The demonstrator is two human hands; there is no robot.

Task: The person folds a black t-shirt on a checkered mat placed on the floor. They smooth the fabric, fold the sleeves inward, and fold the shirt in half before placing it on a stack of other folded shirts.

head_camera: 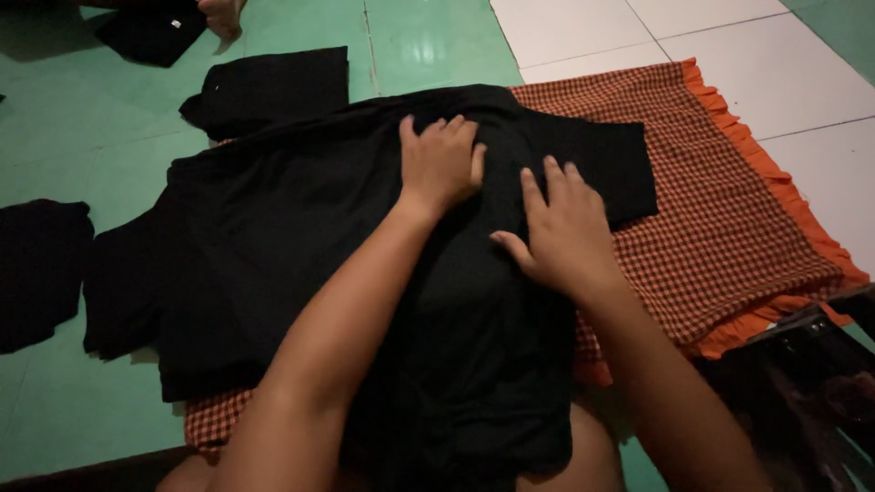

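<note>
The 2 hands, left hand and right hand, lie released, flat on the black garment. Beyond the right hand the checkered cloth ends at its orange edge; bare floor lies left.

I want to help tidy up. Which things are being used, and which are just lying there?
In use: large black cloth garment, under left hand and right hand; orange checked frilled cloth beneath.
Lying about: folded black cloth; black cloth pile.

Green and white tiled floor; checked orange cloth on it, black garments beside
</note>
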